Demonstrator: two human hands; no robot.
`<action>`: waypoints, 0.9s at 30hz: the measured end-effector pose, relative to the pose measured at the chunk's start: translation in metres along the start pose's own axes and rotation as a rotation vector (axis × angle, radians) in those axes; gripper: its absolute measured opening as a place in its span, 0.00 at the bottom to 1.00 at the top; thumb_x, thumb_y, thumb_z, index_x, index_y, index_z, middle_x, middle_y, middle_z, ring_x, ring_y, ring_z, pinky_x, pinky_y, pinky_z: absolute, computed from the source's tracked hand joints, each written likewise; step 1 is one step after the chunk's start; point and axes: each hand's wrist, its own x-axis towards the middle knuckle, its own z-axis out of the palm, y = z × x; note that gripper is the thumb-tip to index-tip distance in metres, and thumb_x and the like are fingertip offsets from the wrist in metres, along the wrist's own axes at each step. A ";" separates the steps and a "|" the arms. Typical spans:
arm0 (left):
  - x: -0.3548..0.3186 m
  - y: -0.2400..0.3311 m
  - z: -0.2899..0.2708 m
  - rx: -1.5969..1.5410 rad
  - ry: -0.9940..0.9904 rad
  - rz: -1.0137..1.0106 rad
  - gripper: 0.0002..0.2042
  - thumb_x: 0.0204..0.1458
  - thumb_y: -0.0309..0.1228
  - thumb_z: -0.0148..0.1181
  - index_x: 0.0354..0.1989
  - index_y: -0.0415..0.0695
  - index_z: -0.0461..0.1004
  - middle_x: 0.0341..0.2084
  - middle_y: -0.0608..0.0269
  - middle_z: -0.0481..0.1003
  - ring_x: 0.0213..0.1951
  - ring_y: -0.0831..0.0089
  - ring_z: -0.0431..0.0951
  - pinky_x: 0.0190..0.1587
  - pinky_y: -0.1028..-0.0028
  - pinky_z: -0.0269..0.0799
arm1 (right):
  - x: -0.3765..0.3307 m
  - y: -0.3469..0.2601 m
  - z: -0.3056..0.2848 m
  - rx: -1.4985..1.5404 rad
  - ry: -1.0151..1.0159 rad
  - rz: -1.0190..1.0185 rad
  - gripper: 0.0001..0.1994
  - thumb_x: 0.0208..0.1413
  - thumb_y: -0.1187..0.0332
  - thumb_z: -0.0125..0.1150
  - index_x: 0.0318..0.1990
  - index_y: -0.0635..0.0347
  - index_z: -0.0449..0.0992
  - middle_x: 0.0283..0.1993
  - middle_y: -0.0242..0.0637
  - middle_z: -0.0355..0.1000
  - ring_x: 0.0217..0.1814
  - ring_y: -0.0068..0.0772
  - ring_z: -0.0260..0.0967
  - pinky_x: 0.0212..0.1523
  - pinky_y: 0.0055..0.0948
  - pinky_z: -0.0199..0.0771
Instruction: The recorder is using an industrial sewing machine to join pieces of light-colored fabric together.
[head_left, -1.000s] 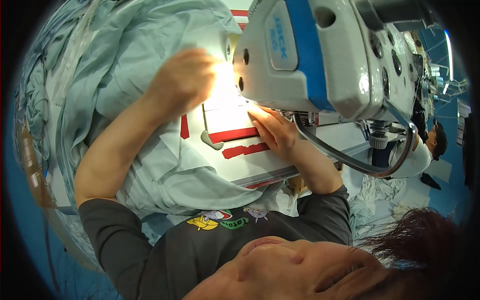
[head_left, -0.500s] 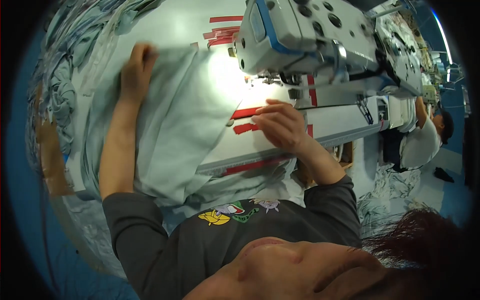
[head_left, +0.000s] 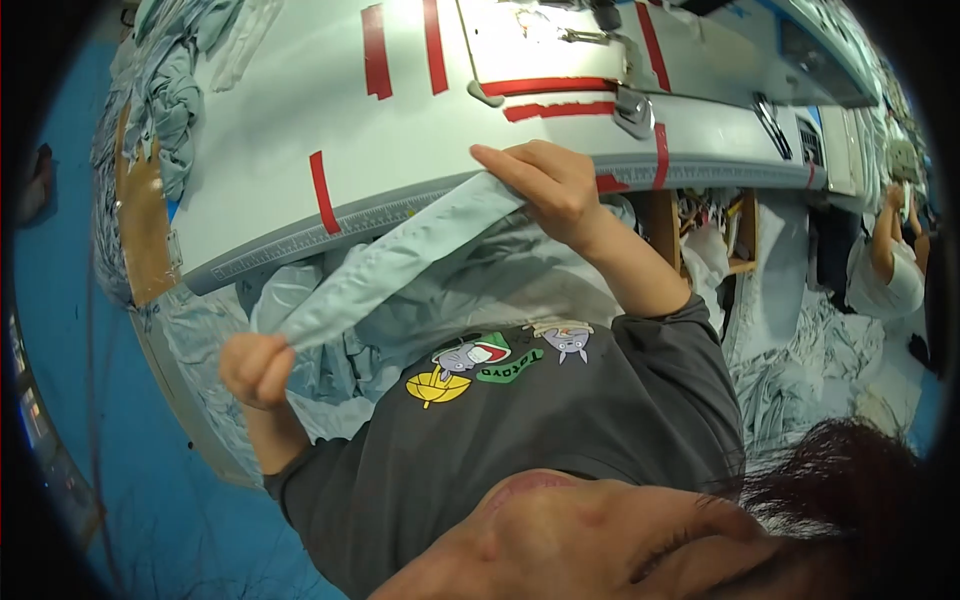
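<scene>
A: How will the pale green cloth [head_left: 400, 258] handle?
B: Light, soft, limp, maybe a bit slick. Take the folded edge at both ends.
A: Where is it?
B: Mostly on the wearer's side of the ruler strip [head_left: 290, 245], far end crossing over it.
A: Hands?
B: Left hand [head_left: 257, 370]: curled tight, pinching the near end, wearer's side of strip. Right hand [head_left: 548, 190]: above strip, part-folded, gripping the far end; underside hidden.

The cloth [head_left: 390, 262] is pale green, tape [head_left: 376, 55] red
</scene>
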 end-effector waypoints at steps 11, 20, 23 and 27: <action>-0.032 0.052 0.008 0.162 -0.061 0.047 0.11 0.40 0.20 0.59 0.32 0.48 0.70 0.33 0.68 0.70 0.30 0.72 0.73 0.26 0.74 0.67 | -0.040 -0.022 -0.017 -0.181 0.169 -0.157 0.13 0.45 0.80 0.57 0.42 0.66 0.74 0.37 0.48 0.78 0.29 0.37 0.77 0.27 0.25 0.75; -0.048 0.063 0.013 0.150 -0.067 0.013 0.11 0.38 0.19 0.57 0.30 0.48 0.70 0.32 0.68 0.69 0.29 0.71 0.72 0.26 0.74 0.68 | -0.075 -0.024 -0.027 -0.090 0.220 -0.040 0.11 0.48 0.84 0.55 0.40 0.63 0.67 0.39 0.54 0.77 0.25 0.34 0.76 0.24 0.23 0.72; -0.052 0.063 0.015 0.141 -0.057 -0.012 0.11 0.37 0.19 0.58 0.30 0.48 0.70 0.32 0.67 0.69 0.28 0.71 0.72 0.26 0.73 0.68 | -0.084 -0.021 -0.029 -0.023 0.236 0.038 0.11 0.50 0.83 0.55 0.37 0.59 0.62 0.39 0.58 0.76 0.28 0.39 0.77 0.27 0.24 0.74; -0.051 0.063 0.015 0.141 -0.059 -0.024 0.11 0.37 0.18 0.58 0.29 0.48 0.70 0.32 0.67 0.69 0.28 0.71 0.72 0.26 0.74 0.68 | -0.087 -0.021 -0.032 -0.008 0.234 0.064 0.11 0.50 0.83 0.55 0.37 0.59 0.61 0.39 0.57 0.76 0.29 0.40 0.78 0.29 0.24 0.75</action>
